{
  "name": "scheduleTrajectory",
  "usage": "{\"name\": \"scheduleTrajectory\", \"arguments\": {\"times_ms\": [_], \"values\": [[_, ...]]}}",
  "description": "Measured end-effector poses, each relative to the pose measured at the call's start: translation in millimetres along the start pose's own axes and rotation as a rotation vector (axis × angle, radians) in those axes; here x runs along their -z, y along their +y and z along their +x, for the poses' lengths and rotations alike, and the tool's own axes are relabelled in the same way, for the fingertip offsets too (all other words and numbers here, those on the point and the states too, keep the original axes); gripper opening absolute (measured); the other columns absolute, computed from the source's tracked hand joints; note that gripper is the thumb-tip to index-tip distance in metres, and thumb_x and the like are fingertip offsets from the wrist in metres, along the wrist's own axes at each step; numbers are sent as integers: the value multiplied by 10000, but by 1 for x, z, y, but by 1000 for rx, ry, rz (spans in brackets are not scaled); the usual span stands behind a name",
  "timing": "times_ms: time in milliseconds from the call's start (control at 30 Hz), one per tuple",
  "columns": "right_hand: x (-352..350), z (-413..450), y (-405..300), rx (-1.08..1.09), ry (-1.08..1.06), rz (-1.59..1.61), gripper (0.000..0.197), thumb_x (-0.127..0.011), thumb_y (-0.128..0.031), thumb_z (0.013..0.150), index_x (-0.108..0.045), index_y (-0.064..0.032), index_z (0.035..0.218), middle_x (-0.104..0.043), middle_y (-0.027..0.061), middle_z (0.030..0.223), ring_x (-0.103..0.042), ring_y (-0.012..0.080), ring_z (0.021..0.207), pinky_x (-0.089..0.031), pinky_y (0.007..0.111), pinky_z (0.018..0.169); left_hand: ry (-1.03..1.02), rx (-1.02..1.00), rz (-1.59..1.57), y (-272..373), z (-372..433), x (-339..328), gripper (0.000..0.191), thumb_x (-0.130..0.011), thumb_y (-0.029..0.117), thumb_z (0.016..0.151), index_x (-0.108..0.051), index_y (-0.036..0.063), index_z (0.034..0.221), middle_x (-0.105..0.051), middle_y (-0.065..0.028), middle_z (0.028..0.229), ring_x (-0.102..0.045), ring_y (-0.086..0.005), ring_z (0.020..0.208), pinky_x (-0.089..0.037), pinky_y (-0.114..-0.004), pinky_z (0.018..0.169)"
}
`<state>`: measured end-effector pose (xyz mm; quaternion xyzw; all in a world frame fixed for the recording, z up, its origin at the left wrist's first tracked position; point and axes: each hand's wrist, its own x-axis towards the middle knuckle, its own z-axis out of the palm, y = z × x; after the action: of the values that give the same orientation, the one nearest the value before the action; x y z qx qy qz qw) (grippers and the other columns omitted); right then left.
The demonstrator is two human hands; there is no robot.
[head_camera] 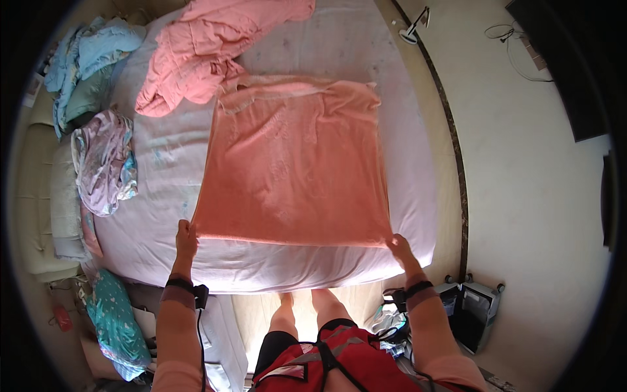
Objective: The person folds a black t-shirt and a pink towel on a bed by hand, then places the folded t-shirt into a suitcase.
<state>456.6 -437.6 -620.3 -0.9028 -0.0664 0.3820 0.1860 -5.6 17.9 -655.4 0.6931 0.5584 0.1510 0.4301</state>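
An orange-pink towel or small blanket [294,171] is stretched out flat over a bed with a pale pink sheet [411,196]. My left hand [186,240] grips its near left corner, and my right hand [400,246] grips its near right corner, so the near edge is taut between them. The far edge lies folded and rumpled on the sheet. Beyond it, at the upper left, a pink quilt [196,54] lies bunched and touches the towel's far left corner.
Crumpled lilac bedding [105,161], a grey-white pillow [67,196] and blue bedding [98,49] lie by the padded headboard [34,196]. A teal bundle [115,313] is at lower left. An open suitcase [475,313] stands on the floor at lower right, and a small white stand [409,36] at upper right.
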Motion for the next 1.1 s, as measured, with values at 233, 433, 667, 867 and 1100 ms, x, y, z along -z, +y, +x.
{"name": "scheduleTrajectory", "arguments": {"times_ms": [233, 433, 667, 867, 1100], "values": [[135, -32, -63, 449, 255, 568, 82, -557, -115, 870, -533, -81, 800, -567, 20, 676, -569, 127, 572, -451, 257, 479, 207, -347, 167, 132, 27, 123, 187, -505, 230, 931, -430, 63, 893, -448, -87, 630, -463, -190, 542, -406, -334, 532], [260, -140, -148, 769, 423, 694, 173, -579, -202, 907, -517, -79, 802, -527, -7, 631, -526, 76, 512, -403, 218, 443, 371, -678, 229, 278, 12, 211, 168, -485, 204, 925, -446, 51, 869, -491, -166, 662, -515, -312, 599, -409, -396, 574], [322, -276, -215, 859, 456, 496, 210, -524, -231, 930, -508, -40, 845, -549, 42, 601, -521, 114, 446, -377, 231, 369, 272, -837, -102, 361, -14, 325, 144, -500, 185, 926, -439, 67, 872, -471, -44, 602, -437, -111, 487, -339, -304, 430], [355, -328, -213, 813, 465, 618, 107, -583, -136, 877, -534, -42, 880, -502, 21, 585, -392, 85, 413, -282, 235, 360, 37, -539, -224, 402, -73, 355, 90, -520, 166, 920, -487, 87, 895, -448, -7, 584, -361, -63, 431, -272, -255, 386], [354, -374, -198, 921, 76, 477, 353, -685, -24, 692, -601, 43, 1028, -594, 20, 798, -519, 100, 689, -441, 225, 620, -289, -396, -451, 394, -101, 405, 104, -577, 158, 896, -564, 56, 912, -508, 4, 623, -407, -67, 475, -323, -214, 435]]}}
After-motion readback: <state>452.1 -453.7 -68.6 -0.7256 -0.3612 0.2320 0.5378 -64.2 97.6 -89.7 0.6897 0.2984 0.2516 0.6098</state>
